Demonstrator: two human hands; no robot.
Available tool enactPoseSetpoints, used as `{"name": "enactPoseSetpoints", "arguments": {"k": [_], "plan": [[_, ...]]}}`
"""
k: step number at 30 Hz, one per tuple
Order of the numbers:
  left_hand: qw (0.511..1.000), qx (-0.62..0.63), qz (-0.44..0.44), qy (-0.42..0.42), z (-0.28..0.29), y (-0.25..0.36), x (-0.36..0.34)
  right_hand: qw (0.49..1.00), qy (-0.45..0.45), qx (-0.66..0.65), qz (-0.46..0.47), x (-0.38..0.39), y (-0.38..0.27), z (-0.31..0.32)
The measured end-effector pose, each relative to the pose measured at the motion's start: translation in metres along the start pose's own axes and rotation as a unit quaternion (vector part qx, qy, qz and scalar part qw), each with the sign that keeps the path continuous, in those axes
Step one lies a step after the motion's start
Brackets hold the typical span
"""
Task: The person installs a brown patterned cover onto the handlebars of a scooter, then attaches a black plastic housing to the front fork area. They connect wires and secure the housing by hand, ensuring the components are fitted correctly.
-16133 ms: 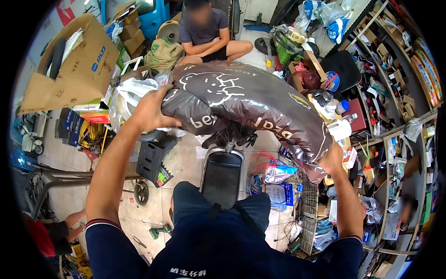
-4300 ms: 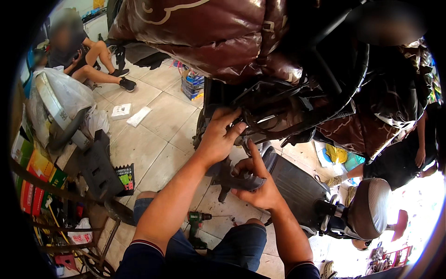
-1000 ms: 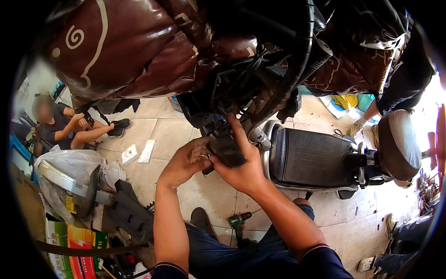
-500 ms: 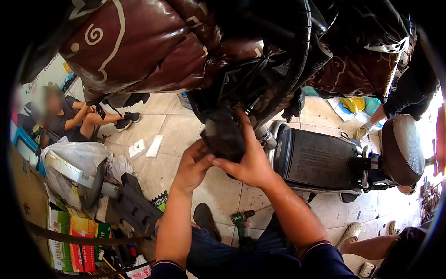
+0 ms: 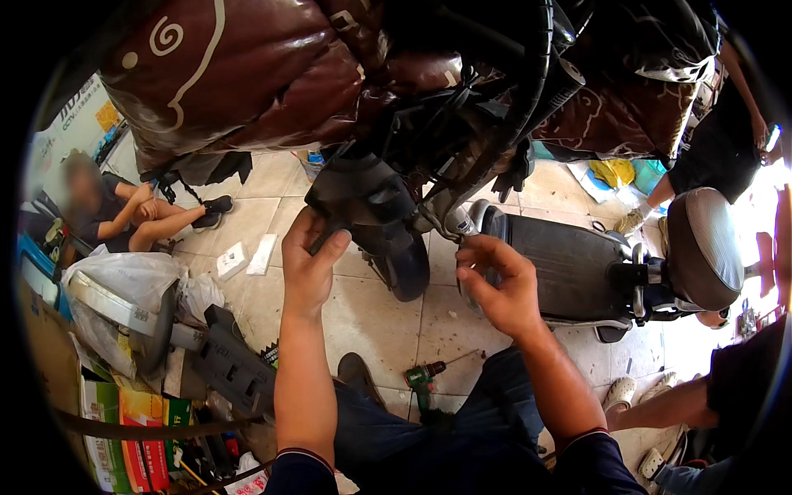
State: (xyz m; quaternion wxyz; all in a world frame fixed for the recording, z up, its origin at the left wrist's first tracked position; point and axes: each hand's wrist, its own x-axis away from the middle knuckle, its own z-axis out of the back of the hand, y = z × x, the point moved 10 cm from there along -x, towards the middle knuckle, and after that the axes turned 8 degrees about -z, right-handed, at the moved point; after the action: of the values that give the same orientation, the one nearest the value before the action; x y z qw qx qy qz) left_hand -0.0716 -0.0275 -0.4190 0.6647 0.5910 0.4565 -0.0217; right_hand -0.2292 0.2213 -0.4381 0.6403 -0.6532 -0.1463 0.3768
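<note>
My left hand (image 5: 313,264) grips the lower left edge of a black plastic housing (image 5: 346,188) beneath the scooter's cable-wrapped handlebar (image 5: 536,74). A curved black wheel or fender (image 5: 406,272) shows below the housing. To the right, my right hand (image 5: 503,289) has curled fingers beside the metal steering column (image 5: 458,219); a tiny pale item seems pinched at its fingertips, too small to name. The black footboard (image 5: 561,264) extends rightward to a padded seat (image 5: 705,247). A maroon padded cover with white line drawings (image 5: 231,82) hangs across the top.
A person sits at left (image 5: 111,210); others stand at upper right (image 5: 714,140) and lower right (image 5: 676,404). A green drill (image 5: 419,384) lies between my legs. White blocks (image 5: 233,260), a bagged part (image 5: 124,305), dark plastic cases (image 5: 231,363) and colourful boxes (image 5: 140,429) lie at left.
My hands have moved apart: the left now holds the housing's left edge, the right has drawn away rightward. The wheel or fender is now visible. The lower-right person's legs have shifted.
</note>
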Motion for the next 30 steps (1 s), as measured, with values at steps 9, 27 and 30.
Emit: {"name": "enactPoseSetpoints", "arguments": {"k": [9,27,30], "plan": [[0.983,0.174,0.016,-0.063,-0.001,0.001,-0.009,0.982,0.029,0.152,0.108,-0.011,-0.046,-0.024],[0.976,0.21,0.022,-0.059,0.002,-0.014,-0.016,0.982,0.009,0.182,0.057,-0.055,-0.039,-0.091],[0.986,0.158,0.027,-0.038,-0.007,-0.012,-0.023,0.994,-0.007,0.111,-0.01,-0.059,-0.038,-0.092]]}}
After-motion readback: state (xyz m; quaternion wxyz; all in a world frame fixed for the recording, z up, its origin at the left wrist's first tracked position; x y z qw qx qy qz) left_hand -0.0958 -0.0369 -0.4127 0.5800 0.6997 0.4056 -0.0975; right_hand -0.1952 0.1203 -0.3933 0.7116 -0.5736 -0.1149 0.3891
